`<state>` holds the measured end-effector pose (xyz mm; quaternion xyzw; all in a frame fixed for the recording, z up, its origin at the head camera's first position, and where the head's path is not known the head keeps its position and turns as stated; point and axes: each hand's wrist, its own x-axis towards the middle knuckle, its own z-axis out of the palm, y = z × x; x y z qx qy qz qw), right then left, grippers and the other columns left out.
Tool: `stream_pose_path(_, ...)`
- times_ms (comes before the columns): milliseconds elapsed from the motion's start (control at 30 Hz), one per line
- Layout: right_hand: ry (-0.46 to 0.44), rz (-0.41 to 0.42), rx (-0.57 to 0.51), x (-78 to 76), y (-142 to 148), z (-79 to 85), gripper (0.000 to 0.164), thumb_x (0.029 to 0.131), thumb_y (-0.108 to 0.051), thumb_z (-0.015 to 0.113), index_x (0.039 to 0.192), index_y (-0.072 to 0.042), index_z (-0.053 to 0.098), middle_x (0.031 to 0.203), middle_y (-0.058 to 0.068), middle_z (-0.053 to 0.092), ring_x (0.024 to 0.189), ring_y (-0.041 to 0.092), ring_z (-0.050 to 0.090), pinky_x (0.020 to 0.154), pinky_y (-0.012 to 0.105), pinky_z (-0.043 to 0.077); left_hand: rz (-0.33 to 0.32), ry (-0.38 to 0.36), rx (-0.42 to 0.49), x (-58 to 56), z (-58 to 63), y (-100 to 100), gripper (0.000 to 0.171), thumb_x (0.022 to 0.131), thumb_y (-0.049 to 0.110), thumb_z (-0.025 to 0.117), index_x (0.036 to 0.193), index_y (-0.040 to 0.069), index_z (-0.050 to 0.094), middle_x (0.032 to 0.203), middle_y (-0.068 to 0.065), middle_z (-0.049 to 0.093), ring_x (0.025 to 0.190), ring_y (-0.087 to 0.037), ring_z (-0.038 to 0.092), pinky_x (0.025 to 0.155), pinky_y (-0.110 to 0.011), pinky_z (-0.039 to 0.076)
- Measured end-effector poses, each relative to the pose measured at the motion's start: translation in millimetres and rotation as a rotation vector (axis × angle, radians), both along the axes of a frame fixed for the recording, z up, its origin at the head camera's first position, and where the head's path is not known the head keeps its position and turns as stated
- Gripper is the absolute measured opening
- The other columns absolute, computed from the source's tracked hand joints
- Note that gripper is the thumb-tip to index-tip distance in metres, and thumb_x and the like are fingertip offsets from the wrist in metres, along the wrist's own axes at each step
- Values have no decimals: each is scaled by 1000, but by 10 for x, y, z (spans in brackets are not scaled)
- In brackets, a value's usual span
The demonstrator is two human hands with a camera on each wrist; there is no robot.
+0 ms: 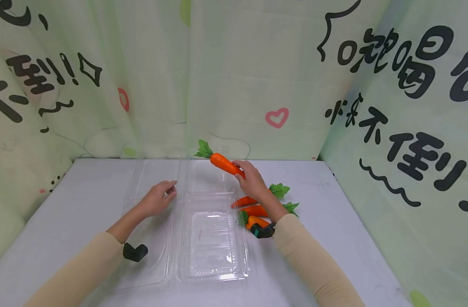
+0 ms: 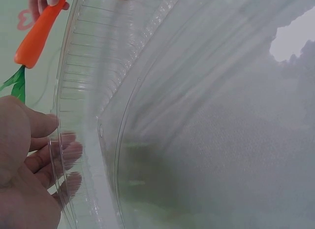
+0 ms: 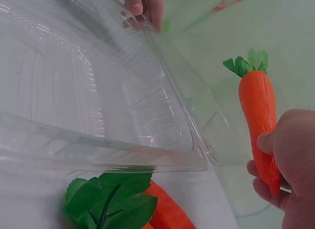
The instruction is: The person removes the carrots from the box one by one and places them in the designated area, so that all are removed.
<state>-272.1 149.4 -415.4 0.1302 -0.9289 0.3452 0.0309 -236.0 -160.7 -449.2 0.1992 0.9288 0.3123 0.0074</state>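
An orange toy carrot (image 1: 225, 163) with green leaves is held by its narrow end in my right hand (image 1: 252, 179), above the far side of a clear plastic box (image 1: 212, 273). In the right wrist view my thumb and fingers wrap the carrot (image 3: 258, 106), leaves pointing up and away. My left hand (image 1: 159, 199) pinches the clear plastic edge near the box's middle; in the left wrist view the thumb lies on one side and the fingers (image 2: 44, 165) show through the plastic. The box lies open, its lid (image 1: 149, 273) to the left.
Several more carrots (image 1: 255, 210) lie right of the box, partly hidden under my right forearm. The white table (image 1: 314, 192) is bounded by a pale green printed curtain (image 1: 234, 76) at the back and sides.
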Motion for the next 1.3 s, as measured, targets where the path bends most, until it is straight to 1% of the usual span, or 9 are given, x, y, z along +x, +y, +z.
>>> stream_pose_path(233,-7,-17,4,-7,37,-16,47,96,-8,57,141,-14,46,131,7,54,116,26,52,105,44,46,2,-3,-4,-4,7,7,43,98,8,51,135,-14,44,104,-17,61,99,-29,59,87,-47,50)
stream_pose_path(400,-18,-32,1,3,59,-3,46,96,-7,56,141,-15,47,132,7,53,118,26,52,106,44,45,2,-4,-4,-5,9,7,43,98,8,51,135,-14,44,104,-17,61,99,-29,59,86,-47,50)
stream_pose_path(767,-17,-48,13,12,162,-5,44,98,-7,53,141,-15,46,135,7,52,121,26,51,106,44,45,3,-4,4,5,4,5,44,98,7,52,135,-15,44,104,-17,61,100,-30,59,88,-48,50)
stream_pose_path(967,-28,-62,18,3,207,-40,43,98,-7,52,141,-15,46,133,7,53,119,25,51,107,44,45,-3,0,7,2,-7,-1,43,98,7,52,135,-14,44,104,-17,61,100,-30,59,88,-48,50)
stream_pose_path(1300,-53,-82,1,26,271,-38,45,99,-6,51,142,-16,45,137,7,51,121,26,50,107,46,44,2,-13,6,-11,-13,2,44,98,7,51,136,-14,43,105,-17,61,101,-30,58,89,-48,50)
